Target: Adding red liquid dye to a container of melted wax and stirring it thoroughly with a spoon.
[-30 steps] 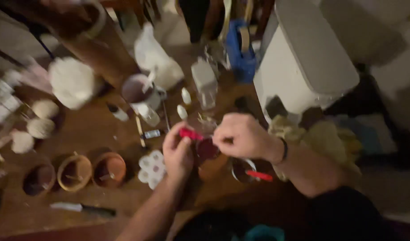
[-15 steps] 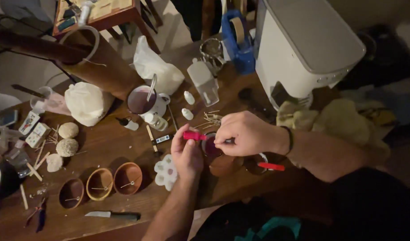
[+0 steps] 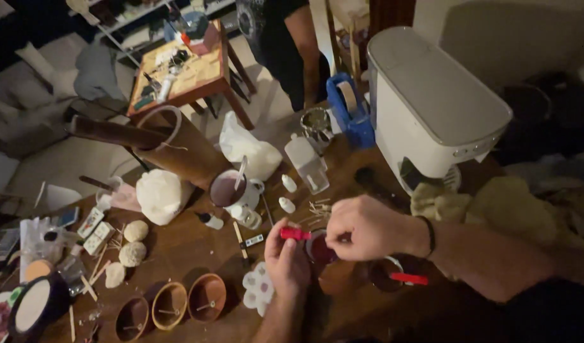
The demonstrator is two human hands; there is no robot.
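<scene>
Meanwhile, both hands met over a small dark-red cup (image 3: 318, 249) near the front edge of the wooden tabletop (image 3: 177, 254), and that cup serves as the landmark. The left hand (image 3: 287, 263) rose just left of the cup, its fingers pinched on a small red clip (image 3: 295, 234) held at the cup's upper left rim. The right hand (image 3: 367, 227) came in from the right, its fingers pressed together over the cup's mouth; what they nipped was too small to make out, possibly a thin stick or wick.

Compared with half a second earlier, the hands and the clip had barely shifted against each other. The view itself had tilted upward, so more of the room beyond the cup showed. That suggests fine fitting work at the cup's rim was under way, not a reach for something new.

Right of the cup sat another dark cup with a red clip (image 3: 407, 278) laid across it. Left of the cup lay a white flower-shaped palette (image 3: 257, 289), and farther left three terracotta bowls (image 3: 171, 306) holding upright wicks. Behind the cup were loose wooden sticks (image 3: 317, 208), a white mug with a stirrer (image 3: 231, 189) and a clear bottle (image 3: 308, 166). Well behind and to the right stood a large white machine (image 3: 431, 108). Another person (image 3: 288, 44) stood beyond the tabletop.
</scene>
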